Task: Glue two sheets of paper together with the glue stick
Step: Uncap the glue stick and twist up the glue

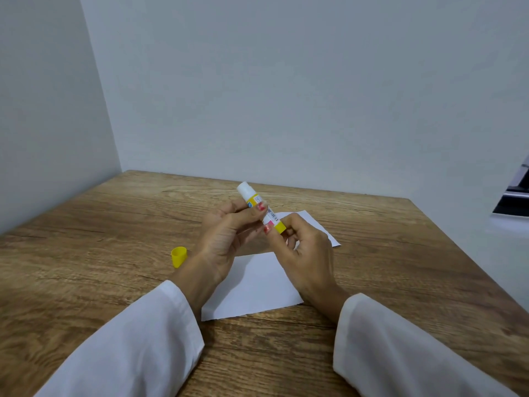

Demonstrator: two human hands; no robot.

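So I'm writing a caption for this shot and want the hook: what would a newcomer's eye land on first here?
First the glue stick, uncapped, white tip up, held above the table's middle: the left hand grips its barrel and the right hand pinches its yellow base. Next, the yellow cap lying on the wooden table left of the hands. Then the white paper: one sheet under the wrists, another behind the right hand.

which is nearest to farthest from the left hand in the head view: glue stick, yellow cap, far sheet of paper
1. Yellow-and-white plastic glue stick, held in the left hand fingers.
2. Yellow plastic cap, on the table just left of the wrist.
3. Far white paper sheet, beyond the right hand.
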